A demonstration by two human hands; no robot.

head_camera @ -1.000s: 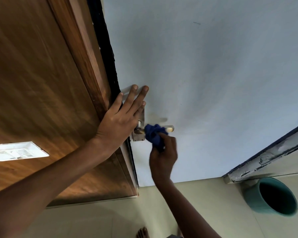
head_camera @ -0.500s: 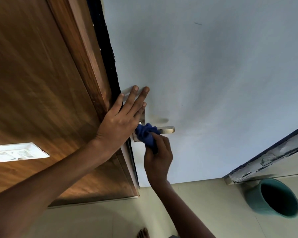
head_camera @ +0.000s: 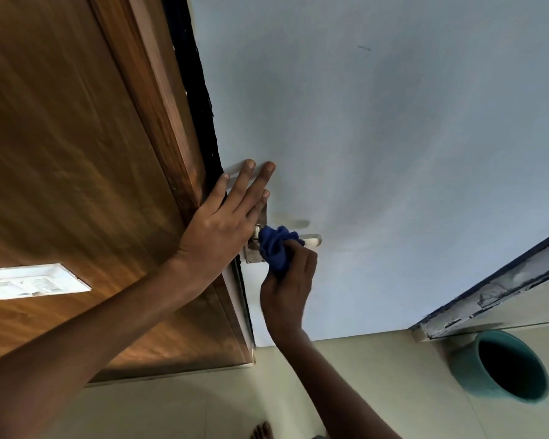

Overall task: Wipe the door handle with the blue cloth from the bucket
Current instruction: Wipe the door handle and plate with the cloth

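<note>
Now, step: wiping appears under way, judged from the cloth lying on the lever.
Blue cloth (head_camera: 276, 247): bunched into a wad, pressed on the door handle (head_camera: 311, 239) near its pivot; only the lever's free tip shows past it.
Right hand (head_camera: 287, 286): fingers curled closed around the wad from below, pinching it against the metal.
Left hand (head_camera: 222, 221): fingers spread flat, palm braced on the pale door (head_camera: 377, 153) at its edge, just above the handle plate.
Handling, cloth: likely soft, light and limp; best kept balled in the fist so no loose corner trails.
Handling, handle: seemingly rigid, smooth metal, probably slippery and free to pivot; firm pressure could turn it downward.
Hold: wrap the wad around the lever's stem.
Bucket (head_camera: 504, 365): teal, on the floor (head_camera: 346, 391), well apart to the right.
</note>
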